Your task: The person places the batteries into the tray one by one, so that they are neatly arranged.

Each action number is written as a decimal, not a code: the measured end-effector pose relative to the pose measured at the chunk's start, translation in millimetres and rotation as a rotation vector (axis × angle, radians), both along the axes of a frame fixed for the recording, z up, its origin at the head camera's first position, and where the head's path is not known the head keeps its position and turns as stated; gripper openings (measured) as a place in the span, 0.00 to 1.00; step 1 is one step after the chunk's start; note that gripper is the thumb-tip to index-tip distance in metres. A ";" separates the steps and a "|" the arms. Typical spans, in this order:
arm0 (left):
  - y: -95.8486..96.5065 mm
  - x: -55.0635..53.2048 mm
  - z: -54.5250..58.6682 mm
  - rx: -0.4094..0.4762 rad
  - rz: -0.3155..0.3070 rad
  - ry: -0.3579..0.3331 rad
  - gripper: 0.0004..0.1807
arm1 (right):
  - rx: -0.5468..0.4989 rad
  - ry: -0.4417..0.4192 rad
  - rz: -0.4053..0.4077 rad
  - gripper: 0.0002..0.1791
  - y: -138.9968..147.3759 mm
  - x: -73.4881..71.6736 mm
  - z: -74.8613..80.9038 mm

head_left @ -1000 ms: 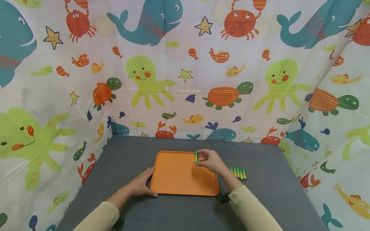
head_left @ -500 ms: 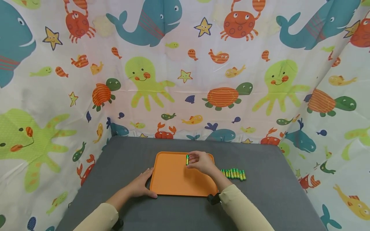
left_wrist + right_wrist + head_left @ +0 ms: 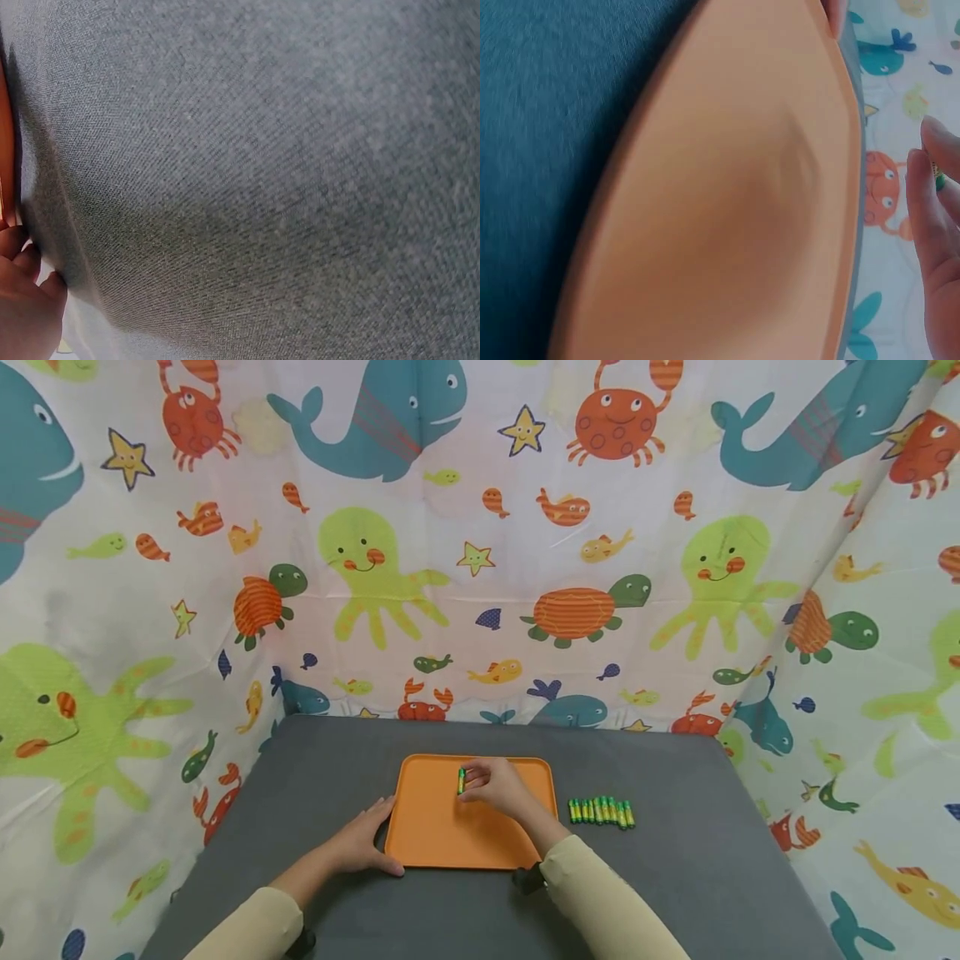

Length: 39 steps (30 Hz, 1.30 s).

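My right hand (image 3: 495,787) pinches a small green and yellow battery (image 3: 461,781) between thumb and fingertips, upright above the orange tray (image 3: 423,835). In the right wrist view most of that battery (image 3: 939,180) hides behind the fingers, with the bare tray floor (image 3: 727,187) beside the hand. My left hand (image 3: 358,845) rests at the tray's left side, fingers along the edge and thumb spread at the front corner. The left wrist view shows only some fingers (image 3: 26,259) at the tray's rim (image 3: 6,150).
Several matching batteries (image 3: 601,812) stand close together in a row on the grey tabletop (image 3: 660,868), right of the tray. Behind and at both sides hangs a white curtain (image 3: 450,602) printed with sea animals.
My right hand has carried the battery leftward over the tray, from near its right back part to about the middle. More of the battery row now shows. The left hand stays put.
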State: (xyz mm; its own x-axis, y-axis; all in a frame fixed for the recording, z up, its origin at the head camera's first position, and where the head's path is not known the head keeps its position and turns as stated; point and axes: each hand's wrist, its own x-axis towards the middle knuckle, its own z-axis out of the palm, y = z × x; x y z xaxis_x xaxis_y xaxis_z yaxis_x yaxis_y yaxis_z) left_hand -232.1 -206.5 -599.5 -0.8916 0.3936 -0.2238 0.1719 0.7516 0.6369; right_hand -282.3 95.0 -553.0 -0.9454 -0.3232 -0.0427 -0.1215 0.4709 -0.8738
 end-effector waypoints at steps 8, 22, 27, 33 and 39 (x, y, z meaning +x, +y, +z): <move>-2.5 0.2 -5.0 -0.008 -0.007 0.015 0.72 | -0.042 -0.044 -0.015 0.28 -23.2 2.2 -7.8; -2.1 -2.7 -4.3 -0.002 -0.016 -0.023 0.72 | -0.049 -0.069 -0.035 0.25 -44.4 -2.4 -25.4; -5.1 -1.7 -4.3 0.012 -0.024 -0.023 0.72 | -0.023 -0.077 -0.044 0.25 -54.6 -1.8 -31.6; -6.5 -1.9 -5.6 0.010 -0.024 -0.017 0.72 | 0.028 -0.052 -0.040 0.27 -64.3 0.3 -36.5; -6.3 -1.2 -5.7 0.017 -0.027 -0.021 0.71 | 0.052 -0.044 -0.050 0.26 -69.0 2.4 -39.6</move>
State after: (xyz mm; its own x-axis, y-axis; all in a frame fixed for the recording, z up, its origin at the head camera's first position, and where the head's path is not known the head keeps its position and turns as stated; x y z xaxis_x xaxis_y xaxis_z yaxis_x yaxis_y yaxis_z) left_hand -233.3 -212.8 -605.2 -0.8755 0.4218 -0.2357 0.1785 0.7356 0.6535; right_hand -279.9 26.0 -592.6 -0.9571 -0.2719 -0.0998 -0.0588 0.5200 -0.8521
